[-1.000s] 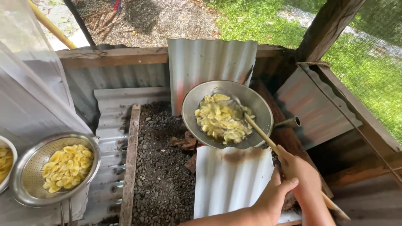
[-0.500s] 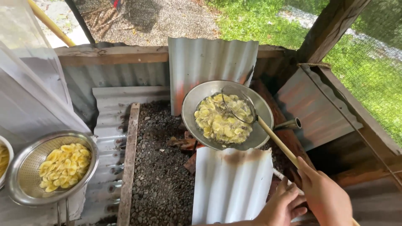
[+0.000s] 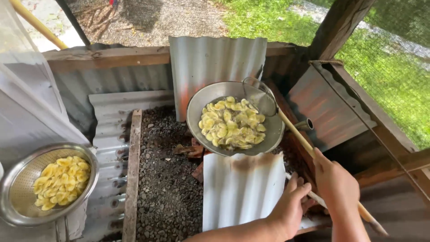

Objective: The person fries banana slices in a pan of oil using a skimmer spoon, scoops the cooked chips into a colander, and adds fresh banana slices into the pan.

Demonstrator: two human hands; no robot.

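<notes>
The right hand (image 3: 337, 186) is closed around the long pale wooden handle (image 3: 299, 136) of a round wire-mesh skimmer (image 3: 260, 96), gripping it low on the shaft, with the handle's end poking out below the fist. Just to its left, the left hand (image 3: 289, 207) rests with fingers loosely spread and holding nothing, its fingertips against the edge of an upright sheet of rusty corrugated metal (image 3: 242, 190).

Up and to the left from the right hand, the handle runs to the skimmer head, which sits tilted at the far right rim of a round grey metal frying pan (image 3: 201, 105). The pan holds a layer of pale yellow sliced chips (image 3: 230, 123) floating in oil, gathered mostly in the middle and lower part. The skimmer's mesh looks empty, though it is hard to tell for sure.

Left of the pan lies a bed of dark gravel and ash (image 3: 165, 179), bordered by a weathered wooden plank (image 3: 132, 175). Far to the left of both hands, a round stainless steel perforated colander (image 3: 13, 179) holds a heap of brighter yellow slices (image 3: 60, 181), piled toward its right side.
</notes>
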